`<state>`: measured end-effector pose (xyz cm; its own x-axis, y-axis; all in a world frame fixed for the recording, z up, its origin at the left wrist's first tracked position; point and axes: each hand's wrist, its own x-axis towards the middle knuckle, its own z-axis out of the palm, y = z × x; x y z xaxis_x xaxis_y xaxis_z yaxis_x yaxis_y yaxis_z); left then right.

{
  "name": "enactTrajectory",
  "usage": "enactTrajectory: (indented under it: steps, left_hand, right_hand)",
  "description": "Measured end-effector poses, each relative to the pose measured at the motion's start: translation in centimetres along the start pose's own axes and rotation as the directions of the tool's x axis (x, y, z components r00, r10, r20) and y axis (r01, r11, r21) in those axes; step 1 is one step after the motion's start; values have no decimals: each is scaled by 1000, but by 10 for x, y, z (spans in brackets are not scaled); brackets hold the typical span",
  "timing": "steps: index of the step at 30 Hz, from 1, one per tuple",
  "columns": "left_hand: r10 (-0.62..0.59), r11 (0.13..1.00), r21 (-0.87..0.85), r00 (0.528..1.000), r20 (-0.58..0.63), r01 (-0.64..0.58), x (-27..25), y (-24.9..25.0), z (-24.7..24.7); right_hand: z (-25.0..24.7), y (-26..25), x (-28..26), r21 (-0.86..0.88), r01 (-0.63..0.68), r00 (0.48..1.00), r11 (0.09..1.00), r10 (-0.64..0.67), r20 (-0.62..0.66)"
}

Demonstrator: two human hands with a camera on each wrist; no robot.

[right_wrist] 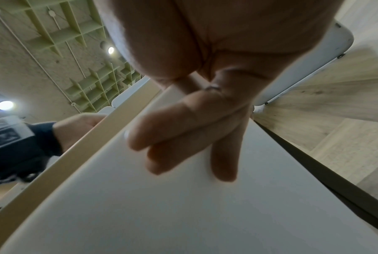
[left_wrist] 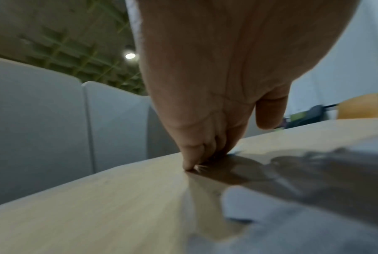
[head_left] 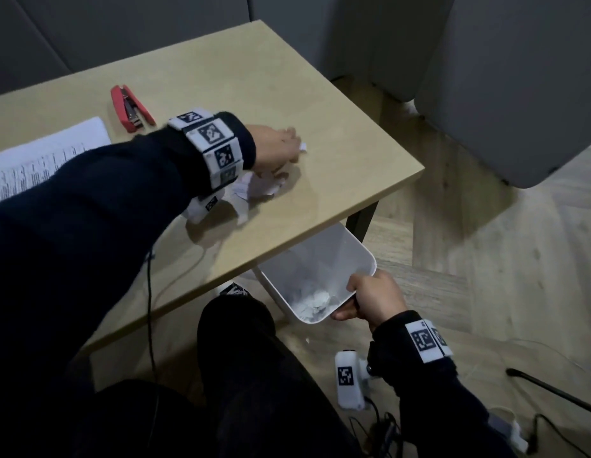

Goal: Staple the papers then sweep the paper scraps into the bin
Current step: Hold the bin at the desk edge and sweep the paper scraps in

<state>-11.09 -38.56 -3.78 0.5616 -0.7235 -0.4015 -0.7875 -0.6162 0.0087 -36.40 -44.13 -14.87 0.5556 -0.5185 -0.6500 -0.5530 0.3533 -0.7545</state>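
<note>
My left hand (head_left: 280,150) stands on its edge on the wooden table (head_left: 337,133), fingers straight, fingertips (left_wrist: 189,165) touching the top. Crumpled white paper scraps (head_left: 257,190) lie against its palm side and under the wrist; a small scrap (head_left: 302,147) shows at the fingertips. In the left wrist view the scraps (left_wrist: 314,197) are a grey blur. My right hand (head_left: 355,300) grips the rim of the white bin (head_left: 323,259), held tilted below the table's near edge, fingers (right_wrist: 161,137) flat on its outer wall (right_wrist: 183,214). Scraps (head_left: 312,302) lie inside the bin.
A red stapler (head_left: 130,109) lies at the back left of the table, beside printed papers (head_left: 39,157). Grey chairs (head_left: 518,94) stand to the right. The table leg (head_left: 360,223) is behind the bin. Cables and a white device (head_left: 348,380) lie on the floor.
</note>
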Motion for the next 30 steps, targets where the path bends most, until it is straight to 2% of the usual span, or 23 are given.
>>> enactTrajectory:
  steps: [1,2,3,5,7,9,12,15,17,21,26,28,30]
  left_hand:
    - [60,997,54,998,-3,-60,-6,0,0]
    - [67,997,43,996,-54,-64,-9,-2,-2]
    - [47,999,24,991,-127,-45,-8,-7,-8]
    - [-91,996,-8,976,-195,92,4,-25,-19]
    - [-217,976,-12,963,-162,218,20,-42,-26]
    - [-279,959,36,959,-47,281,35,-56,-22]
    - [-262,964,42,965,-11,262,43,-64,-17]
    - [-213,973,84,977,-4,213,10,-41,-20]
    - [-231,973,4,971,55,232,-12,-25,-17]
    - [-105,991,-84,993,45,108,-52,-4,6]
    - [-13,968,-249,997,80,32,-79,5,25]
    - [-64,962,-266,998,26,69,-82,0,26]
    - [-210,953,-220,978,15,208,-79,-12,22]
  right_hand:
    - [0,1,1,-3,0,1000,1000,0,-7]
    - [1,2,3,-3,-7,1000,1000,7,-14]
    - [1,2,3,-3,-13,1000,1000,13,-19]
    - [3,3,4,-6,-17,1000,1000,17,-19]
    - [2,2,4,-4,-21,1000,1000,21,-18]
    - [2,2,4,-5,-23,1000,1000,23,-20]
    - [2,3,6,-7,-19,1000,1000,19,-16]
    - [2,4,8,-18,-33,999,999,32,-25]
    - [2,2,5,-19,-29,999,999,28,-24]
    - [4,2,2,-20,-25,999,999,25,-26]
    - [5,2,-3,0,-26,1000,1000,26,-11]
    - [4,1,-5,-10,-31,999,999,31,-15]
    - [4,1,-5,-19,-25,1000,1000,25,-19]
